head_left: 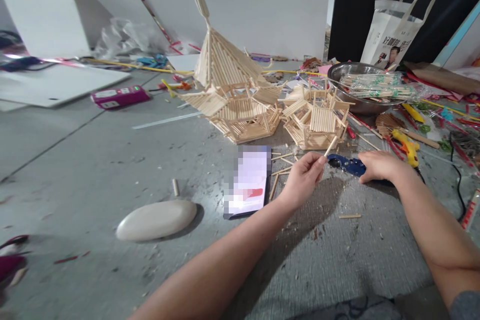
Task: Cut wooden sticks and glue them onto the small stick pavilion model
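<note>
My left hand [303, 178] pinches a thin wooden stick [330, 145] between thumb and fingers, its far end pointing up toward a small stick-built frame [317, 121]. My right hand [378, 166] is closed round the handles of a blue cutter [347, 164], whose jaws lie right beside the stick. Behind them stands a tall stick pavilion [230, 87] with a pointed roof. Several loose stick pieces [279, 170] lie on the floor by my left hand.
A phone [248, 180] lies on the grey floor left of my hand, and a smooth oval stone [156, 220] further left. A metal bowl [360, 104] holds packs of sticks. A yellow glue gun [407, 146], a paper bag [393, 30] and a pink box [119, 96] are about.
</note>
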`<state>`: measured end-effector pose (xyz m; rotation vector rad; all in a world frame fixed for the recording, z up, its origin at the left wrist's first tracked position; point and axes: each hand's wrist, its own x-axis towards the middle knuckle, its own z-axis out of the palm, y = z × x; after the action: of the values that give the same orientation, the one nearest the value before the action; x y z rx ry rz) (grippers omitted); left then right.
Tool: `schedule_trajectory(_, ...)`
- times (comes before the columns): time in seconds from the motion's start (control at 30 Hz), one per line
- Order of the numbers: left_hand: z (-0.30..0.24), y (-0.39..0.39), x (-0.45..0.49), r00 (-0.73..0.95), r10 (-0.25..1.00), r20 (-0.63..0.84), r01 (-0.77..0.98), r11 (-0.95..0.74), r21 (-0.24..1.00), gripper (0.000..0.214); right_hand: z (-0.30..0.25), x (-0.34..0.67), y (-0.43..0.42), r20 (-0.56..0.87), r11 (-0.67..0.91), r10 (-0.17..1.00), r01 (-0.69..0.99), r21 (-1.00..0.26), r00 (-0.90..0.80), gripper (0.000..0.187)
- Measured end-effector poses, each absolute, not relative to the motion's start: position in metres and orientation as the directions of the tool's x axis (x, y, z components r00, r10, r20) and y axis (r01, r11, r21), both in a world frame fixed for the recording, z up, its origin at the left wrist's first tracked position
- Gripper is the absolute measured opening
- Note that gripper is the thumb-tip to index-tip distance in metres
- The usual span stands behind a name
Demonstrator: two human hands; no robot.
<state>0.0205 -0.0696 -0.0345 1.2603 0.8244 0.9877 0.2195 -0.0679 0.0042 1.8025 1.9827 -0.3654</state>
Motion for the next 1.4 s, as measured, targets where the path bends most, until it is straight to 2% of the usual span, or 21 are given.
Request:
schedule_trajectory(0.2, -0.032, -0.066, 0.018, 0.258, 0.958, 0.125, -0.211, -0.070, 0.975, 0.027, 0.009, 0.242, -0.066, -0.406, 0.134, 0.894, 0.977, -0.163, -0.190, 0.029)
schedule_trajectory(0.37, -0.030, -0.063, 0.015, 0.172, 0.979, 0.109, -0.275, -0.059, 0.960, 0.028, 0.020, 0.238, -0.071, -0.296, 0.159, 0.899, 0.870, -0.466, -0.323, 0.040)
schedule_trajectory(0.47, -0.028, -0.063, 0.015, 0.153, 0.984, 0.096, -0.306, -0.045, 0.951, 0.028, 0.017, 0.228, -0.071, -0.255, 0.131, 0.914, 0.824, -0.551, -0.316, 0.051)
schedule_trajectory(0.53, -0.028, -0.063, 0.015, 0.154, 0.983, 0.095, -0.294, -0.046, 0.955, 0.027, 0.012, 0.221, -0.071, -0.220, 0.132, 0.921, 0.791, -0.597, -0.320, 0.049)
schedule_trajectory(0.63, -0.030, -0.063, 0.015, 0.169, 0.981, 0.096, -0.234, -0.054, 0.971, 0.027, 0.001, 0.211, -0.070, -0.185, 0.072, 0.918, 0.606, -0.792, -0.350, 0.036)
schedule_trajectory(0.73, -0.033, -0.065, 0.016, 0.174, 0.979, 0.110, -0.162, -0.081, 0.983, 0.026, -0.007, 0.203, -0.072, -0.109, -0.025, 0.921, 0.223, -0.975, -0.373, 0.035)
schedule_trajectory(0.8, -0.033, -0.068, 0.016, 0.198, 0.973, 0.118, -0.101, -0.100, 0.990, 0.025, -0.009, 0.197, -0.075, -0.017, -0.009, 0.944, 0.027, -1.000, -0.328, 0.035)
schedule_trajectory(0.87, -0.031, -0.071, 0.017, 0.247, 0.962, 0.120, -0.037, -0.115, 0.993, 0.026, -0.008, 0.191, -0.078, 0.046, 0.031, 0.969, -0.065, -0.997, -0.243, 0.035)
schedule_trajectory(0.93, -0.028, -0.074, 0.017, 0.308, 0.945, 0.113, 0.005, -0.121, 0.993, 0.026, -0.008, 0.186, -0.082, 0.065, 0.049, 0.986, -0.106, -0.993, -0.153, 0.034)
schedule_trajectory(1.1, -0.027, -0.079, 0.019, 0.507, 0.858, 0.081, 0.042, -0.118, 0.992, 0.026, -0.007, 0.176, -0.085, 0.006, 0.005, 1.000, -0.142, -0.990, -0.008, 0.026)
schedule_trajectory(1.27, -0.035, -0.083, 0.025, 0.564, 0.822, 0.079, 0.092, -0.158, 0.983, 0.025, -0.001, 0.173, -0.084, 0.009, 0.012, 1.000, -0.325, -0.946, 0.012, 0.027)
schedule_trajectory(1.4, -0.035, -0.084, 0.026, 0.605, 0.792, 0.088, 0.047, -0.146, 0.988, 0.026, 0.005, 0.174, -0.087, 0.000, -0.006, 1.000, -0.371, -0.929, -0.018, 0.025)
